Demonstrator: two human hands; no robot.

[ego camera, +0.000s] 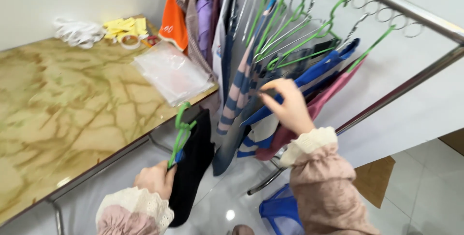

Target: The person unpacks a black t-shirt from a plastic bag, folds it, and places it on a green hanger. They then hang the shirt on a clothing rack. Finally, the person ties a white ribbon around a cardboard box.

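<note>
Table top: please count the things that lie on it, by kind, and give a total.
White tangled bundle: 1
Pile of yellow pieces: 1
Ring of tape: 1
Small red thing, too small to identify: 1
Clear plastic bag: 1
Total: 5

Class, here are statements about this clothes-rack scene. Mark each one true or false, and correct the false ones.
1. The left hand holds a green hanger with a black garment. True.
2. The right hand rests flat on the table. False: it reaches into the clothes on the rack.
3. A clear plastic bag lies on the marble-patterned table. True.
4. The hangers on the rack are all red. False: several are green, others metal.
5. An orange garment hangs near the table. True.
</note>
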